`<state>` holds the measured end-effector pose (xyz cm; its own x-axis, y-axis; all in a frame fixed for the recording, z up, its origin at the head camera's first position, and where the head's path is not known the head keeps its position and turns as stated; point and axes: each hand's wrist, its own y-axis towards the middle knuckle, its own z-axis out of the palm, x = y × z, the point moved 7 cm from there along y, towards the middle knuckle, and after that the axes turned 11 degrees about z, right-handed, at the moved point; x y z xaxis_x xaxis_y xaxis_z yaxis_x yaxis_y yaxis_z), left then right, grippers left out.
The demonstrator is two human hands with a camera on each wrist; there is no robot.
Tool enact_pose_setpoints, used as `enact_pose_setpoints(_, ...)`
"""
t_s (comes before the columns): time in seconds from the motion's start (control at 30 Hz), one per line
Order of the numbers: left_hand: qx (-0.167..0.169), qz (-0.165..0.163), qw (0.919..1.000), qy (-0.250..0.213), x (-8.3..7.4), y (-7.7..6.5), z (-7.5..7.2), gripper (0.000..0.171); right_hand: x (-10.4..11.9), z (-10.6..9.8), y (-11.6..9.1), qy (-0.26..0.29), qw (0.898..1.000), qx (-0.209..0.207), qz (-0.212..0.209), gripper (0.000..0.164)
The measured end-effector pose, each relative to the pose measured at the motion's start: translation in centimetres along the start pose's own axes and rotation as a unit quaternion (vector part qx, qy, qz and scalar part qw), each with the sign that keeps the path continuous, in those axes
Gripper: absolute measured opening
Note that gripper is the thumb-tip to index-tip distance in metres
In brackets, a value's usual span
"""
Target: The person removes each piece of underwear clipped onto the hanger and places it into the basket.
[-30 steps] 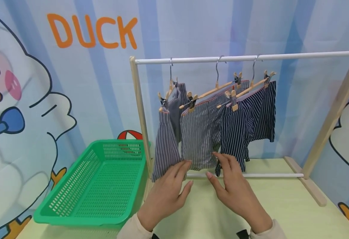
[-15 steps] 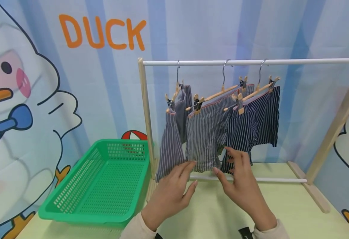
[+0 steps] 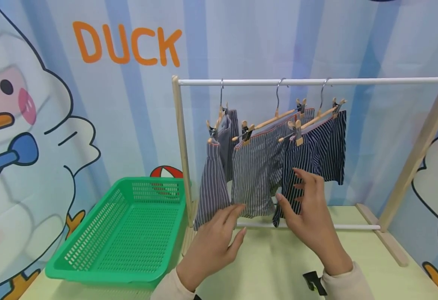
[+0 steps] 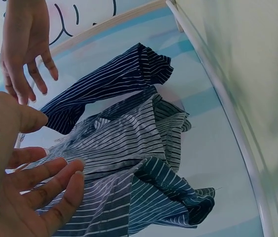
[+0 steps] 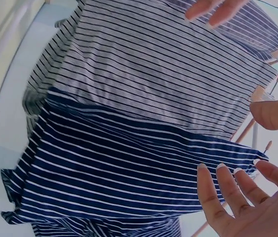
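Three pairs of striped shorts hang by clip hangers from a small rack [image 3: 249,82]. The left pair [image 3: 213,185] is grey-blue, the middle pair [image 3: 254,177] is light grey, and the right pair [image 3: 331,146] is navy with white stripes. My left hand [image 3: 212,243], fingers extended and thumb apart, overlaps the lower hem of the left pair in the head view. In front of the navy pair is my right hand [image 3: 310,216], its fingers spread and loosely bent. The right wrist view shows nothing between that hand's fingers and thumb [image 5: 269,116].
A green plastic basket [image 3: 99,276] sits on the pale table [image 3: 264,271] left of the rack. The rack has wooden side posts [image 3: 415,162] and a low white crossbar [image 3: 354,227]. Behind it hangs a curtain [image 3: 241,37] with duck pictures.
My right hand has moved up and to the right, away from the middle shorts and over the navy pair. The left hand has stayed near the left shorts' hem.
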<state>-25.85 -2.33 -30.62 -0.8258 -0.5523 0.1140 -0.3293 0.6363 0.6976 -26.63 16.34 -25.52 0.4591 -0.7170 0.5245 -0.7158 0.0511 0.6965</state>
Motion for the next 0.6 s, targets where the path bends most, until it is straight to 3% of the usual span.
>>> enact_pose_setpoints(0.6,0.004,0.004,1.0,0.008,-0.2,0.0,-0.5,0.047,1.1,-2.1,4.8,0.013,0.999,-0.044,-0.018,0.067)
